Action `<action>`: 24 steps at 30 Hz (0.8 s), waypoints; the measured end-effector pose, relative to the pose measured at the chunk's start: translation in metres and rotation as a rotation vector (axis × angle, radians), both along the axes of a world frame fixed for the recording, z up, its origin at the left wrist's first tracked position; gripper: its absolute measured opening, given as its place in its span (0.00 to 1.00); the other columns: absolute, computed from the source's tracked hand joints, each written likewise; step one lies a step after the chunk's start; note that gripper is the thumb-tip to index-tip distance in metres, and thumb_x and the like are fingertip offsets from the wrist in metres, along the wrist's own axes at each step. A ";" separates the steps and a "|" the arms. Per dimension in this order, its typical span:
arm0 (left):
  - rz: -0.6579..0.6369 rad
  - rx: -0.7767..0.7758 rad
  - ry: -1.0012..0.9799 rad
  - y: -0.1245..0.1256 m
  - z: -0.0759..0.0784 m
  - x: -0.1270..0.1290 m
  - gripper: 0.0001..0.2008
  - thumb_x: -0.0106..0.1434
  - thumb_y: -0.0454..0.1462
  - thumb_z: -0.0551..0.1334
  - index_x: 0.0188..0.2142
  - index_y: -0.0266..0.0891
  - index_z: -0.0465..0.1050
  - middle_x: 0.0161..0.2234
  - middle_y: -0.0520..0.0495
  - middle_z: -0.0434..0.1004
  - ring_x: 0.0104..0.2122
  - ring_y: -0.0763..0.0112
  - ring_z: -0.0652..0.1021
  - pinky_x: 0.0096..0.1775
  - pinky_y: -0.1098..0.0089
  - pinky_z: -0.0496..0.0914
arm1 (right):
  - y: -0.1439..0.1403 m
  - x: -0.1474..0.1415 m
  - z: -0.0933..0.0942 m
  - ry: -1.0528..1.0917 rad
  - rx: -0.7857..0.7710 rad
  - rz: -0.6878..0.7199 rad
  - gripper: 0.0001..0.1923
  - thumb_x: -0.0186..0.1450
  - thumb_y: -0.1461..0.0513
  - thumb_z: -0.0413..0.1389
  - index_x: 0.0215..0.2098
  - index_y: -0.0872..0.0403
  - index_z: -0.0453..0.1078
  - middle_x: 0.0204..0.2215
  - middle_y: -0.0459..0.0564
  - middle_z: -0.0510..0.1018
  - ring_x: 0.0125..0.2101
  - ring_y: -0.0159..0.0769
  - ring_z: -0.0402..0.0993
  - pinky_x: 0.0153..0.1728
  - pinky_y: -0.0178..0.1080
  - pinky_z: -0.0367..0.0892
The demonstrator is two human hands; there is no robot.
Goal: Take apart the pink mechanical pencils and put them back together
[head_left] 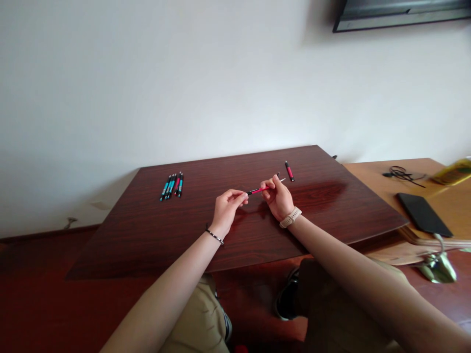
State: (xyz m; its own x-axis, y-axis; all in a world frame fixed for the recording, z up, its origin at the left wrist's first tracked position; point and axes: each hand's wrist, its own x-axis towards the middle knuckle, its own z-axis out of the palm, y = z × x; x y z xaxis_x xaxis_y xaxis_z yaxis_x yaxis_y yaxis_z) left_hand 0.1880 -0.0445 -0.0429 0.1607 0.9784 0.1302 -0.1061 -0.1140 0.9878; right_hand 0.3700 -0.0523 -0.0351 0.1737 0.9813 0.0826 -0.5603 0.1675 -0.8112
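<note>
A pink-and-black pen (256, 190) is held level between my hands above the dark wooden table (206, 181). My left hand (228, 205) pinches its black left end between thumb and fingertips. Closer to its other end, the fingers of my right hand (278, 197) are closed around the pen. A thin pale tip (282, 180) sticks out beyond the right fingers. A small dark piece (278, 174) shows at those fingertips; I cannot make out what it is. Behind my right hand lies another pink-and-black pen (290, 171).
Several pens (171, 186), mostly turquoise and black with a pink one among them, lie side by side at the table's left. On a lighter desk (390, 169) at the right are a black flat device (423, 213), a coiled cable (401, 172) and a yellow package (454, 171).
</note>
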 end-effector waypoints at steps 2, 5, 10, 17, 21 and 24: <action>-0.002 -0.005 0.012 0.000 0.000 0.001 0.15 0.62 0.47 0.74 0.38 0.36 0.82 0.34 0.42 0.85 0.35 0.65 0.83 0.39 0.66 0.73 | 0.000 0.000 0.000 0.000 0.001 -0.006 0.30 0.65 0.40 0.66 0.26 0.49 0.57 0.29 0.45 0.73 0.22 0.30 0.59 0.24 0.37 0.62; -0.015 -0.008 0.035 0.000 0.001 0.001 0.18 0.64 0.50 0.72 0.36 0.37 0.82 0.33 0.42 0.85 0.32 0.66 0.82 0.37 0.66 0.73 | 0.000 0.000 0.000 0.005 0.008 -0.002 0.30 0.64 0.40 0.66 0.26 0.49 0.57 0.29 0.45 0.74 0.22 0.30 0.59 0.24 0.37 0.62; -0.042 0.028 0.108 0.002 0.002 0.002 0.23 0.67 0.56 0.68 0.30 0.38 0.78 0.29 0.45 0.81 0.27 0.69 0.78 0.32 0.68 0.71 | 0.001 -0.001 -0.001 0.013 0.032 -0.005 0.30 0.65 0.41 0.67 0.25 0.50 0.58 0.29 0.45 0.74 0.22 0.29 0.59 0.25 0.36 0.62; -0.119 0.012 0.130 0.001 0.005 -0.002 0.26 0.73 0.57 0.61 0.28 0.38 0.74 0.25 0.47 0.75 0.26 0.71 0.73 0.31 0.68 0.68 | 0.000 0.000 0.000 0.014 0.031 0.017 0.30 0.65 0.41 0.66 0.25 0.50 0.58 0.29 0.46 0.75 0.23 0.30 0.60 0.26 0.37 0.62; -0.151 0.029 0.144 0.002 0.003 -0.007 0.19 0.71 0.50 0.65 0.32 0.38 0.74 0.29 0.49 0.75 0.28 0.72 0.73 0.32 0.70 0.68 | 0.001 0.000 -0.002 0.029 0.039 0.022 0.29 0.66 0.41 0.65 0.25 0.50 0.59 0.29 0.46 0.76 0.23 0.30 0.61 0.26 0.37 0.62; -0.120 0.030 0.083 0.003 0.002 -0.009 0.16 0.61 0.41 0.74 0.44 0.40 0.74 0.39 0.48 0.78 0.37 0.70 0.77 0.39 0.71 0.72 | 0.003 0.000 -0.004 0.070 0.059 0.030 0.28 0.67 0.43 0.66 0.25 0.50 0.60 0.28 0.46 0.76 0.22 0.30 0.61 0.25 0.36 0.61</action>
State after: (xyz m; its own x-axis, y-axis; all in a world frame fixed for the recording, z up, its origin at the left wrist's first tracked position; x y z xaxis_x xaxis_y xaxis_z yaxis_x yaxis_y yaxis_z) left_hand 0.1791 -0.0412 -0.0411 0.2880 0.9473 0.1406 -0.0391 -0.1351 0.9901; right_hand 0.3701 -0.0494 -0.0391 0.1517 0.9800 0.1289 -0.6208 0.1959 -0.7591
